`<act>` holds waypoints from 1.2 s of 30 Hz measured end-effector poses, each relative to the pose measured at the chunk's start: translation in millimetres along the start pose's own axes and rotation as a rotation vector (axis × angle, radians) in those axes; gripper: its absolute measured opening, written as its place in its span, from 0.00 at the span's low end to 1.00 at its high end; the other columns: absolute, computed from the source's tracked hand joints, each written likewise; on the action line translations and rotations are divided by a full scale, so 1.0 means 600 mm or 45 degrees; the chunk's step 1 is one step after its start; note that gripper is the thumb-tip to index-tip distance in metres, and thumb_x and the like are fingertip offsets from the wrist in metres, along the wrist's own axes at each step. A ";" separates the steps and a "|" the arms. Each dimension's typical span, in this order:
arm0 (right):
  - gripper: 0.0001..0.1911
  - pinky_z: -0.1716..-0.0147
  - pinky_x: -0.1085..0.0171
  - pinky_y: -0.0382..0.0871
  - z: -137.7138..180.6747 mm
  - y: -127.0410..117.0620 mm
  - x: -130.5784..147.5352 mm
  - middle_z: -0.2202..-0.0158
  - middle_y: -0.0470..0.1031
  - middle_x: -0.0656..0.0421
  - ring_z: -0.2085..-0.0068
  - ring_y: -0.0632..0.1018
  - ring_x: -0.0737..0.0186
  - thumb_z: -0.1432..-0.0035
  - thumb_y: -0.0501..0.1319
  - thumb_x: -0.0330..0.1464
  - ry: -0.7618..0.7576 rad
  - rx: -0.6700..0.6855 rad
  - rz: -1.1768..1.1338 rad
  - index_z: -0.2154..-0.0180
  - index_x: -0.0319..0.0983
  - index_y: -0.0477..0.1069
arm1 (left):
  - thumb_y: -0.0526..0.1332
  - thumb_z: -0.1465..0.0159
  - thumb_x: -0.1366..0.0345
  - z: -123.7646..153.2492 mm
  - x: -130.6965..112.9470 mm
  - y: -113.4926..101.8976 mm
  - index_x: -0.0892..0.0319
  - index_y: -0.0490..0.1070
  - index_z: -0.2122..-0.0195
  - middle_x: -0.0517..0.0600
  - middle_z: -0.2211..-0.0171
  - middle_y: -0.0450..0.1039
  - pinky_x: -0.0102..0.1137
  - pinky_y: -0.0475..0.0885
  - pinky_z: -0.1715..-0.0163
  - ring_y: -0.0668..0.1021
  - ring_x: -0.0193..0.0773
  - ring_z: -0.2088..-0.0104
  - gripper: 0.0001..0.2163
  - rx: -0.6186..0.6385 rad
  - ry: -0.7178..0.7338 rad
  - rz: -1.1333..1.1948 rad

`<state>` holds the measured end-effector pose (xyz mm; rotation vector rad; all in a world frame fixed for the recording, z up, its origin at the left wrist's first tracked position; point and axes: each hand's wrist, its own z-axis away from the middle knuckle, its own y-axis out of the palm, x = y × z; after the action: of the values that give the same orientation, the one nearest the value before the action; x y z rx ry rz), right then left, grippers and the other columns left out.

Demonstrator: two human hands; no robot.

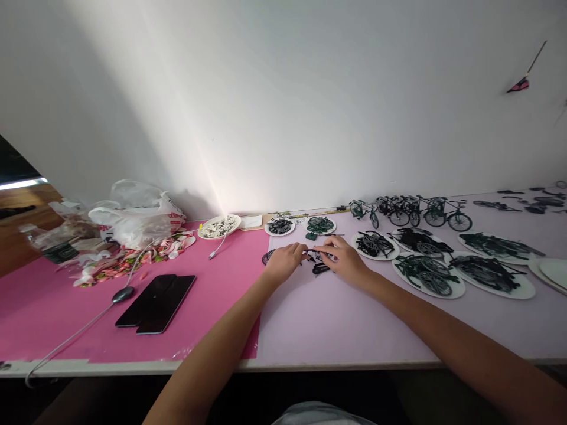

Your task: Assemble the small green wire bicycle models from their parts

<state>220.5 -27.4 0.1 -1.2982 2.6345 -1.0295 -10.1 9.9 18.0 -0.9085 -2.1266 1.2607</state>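
My left hand point(284, 263) and my right hand point(344, 261) meet over the pale sheet, fingertips pinched on the two ends of a thin dark model bicycle part point(312, 251). Its exact kind is too small to tell. Just left of my left hand a small black wheel point(267, 257) lies partly hidden. Below the fingers rests a black bicycle piece point(321, 268). Beyond the hands stand a plate of black parts point(280, 234) and a plate of green parts point(332, 232), with a small green block point(311, 236) in front.
Assembled model bicycles point(448, 215) stand along the wall at right. Several plates of bicycle parts, one with a white rim point(460, 290), lie before them. On the pink sheet point(212, 307) are two dark phones or tablets point(159, 301), a cable, plastic bags point(137, 215) and coloured scraps.
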 end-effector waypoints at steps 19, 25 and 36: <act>0.14 0.58 0.56 0.77 -0.005 -0.002 0.013 0.59 0.76 0.54 0.58 0.78 0.55 0.31 0.58 0.29 -0.103 0.016 -0.220 0.48 0.46 0.77 | 0.47 0.22 0.59 -0.004 -0.013 -0.013 0.60 0.66 0.49 0.54 0.58 0.76 0.33 0.70 0.64 0.79 0.44 0.57 0.13 0.187 -0.003 -0.141; 0.12 0.64 0.59 0.76 -0.007 -0.007 0.018 0.61 0.75 0.54 0.60 0.77 0.56 0.31 0.59 0.30 -0.038 -0.023 -0.222 0.52 0.44 0.79 | 0.47 0.23 0.56 -0.004 -0.007 -0.009 0.59 0.66 0.48 0.54 0.56 0.77 0.32 0.70 0.63 0.80 0.42 0.56 0.15 0.200 -0.062 -0.146; 0.11 0.68 0.60 0.76 -0.007 -0.008 0.020 0.62 0.76 0.54 0.62 0.77 0.57 0.31 0.59 0.30 0.008 -0.021 -0.205 0.53 0.44 0.79 | 0.49 0.23 0.55 -0.001 -0.001 0.001 0.58 0.67 0.49 0.54 0.58 0.78 0.31 0.70 0.64 0.80 0.42 0.58 0.14 0.063 -0.066 -0.051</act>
<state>214.7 -36.0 9.3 -1.5352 2.5832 -1.0339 -9.1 10.2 17.6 -0.8163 -2.1327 1.3242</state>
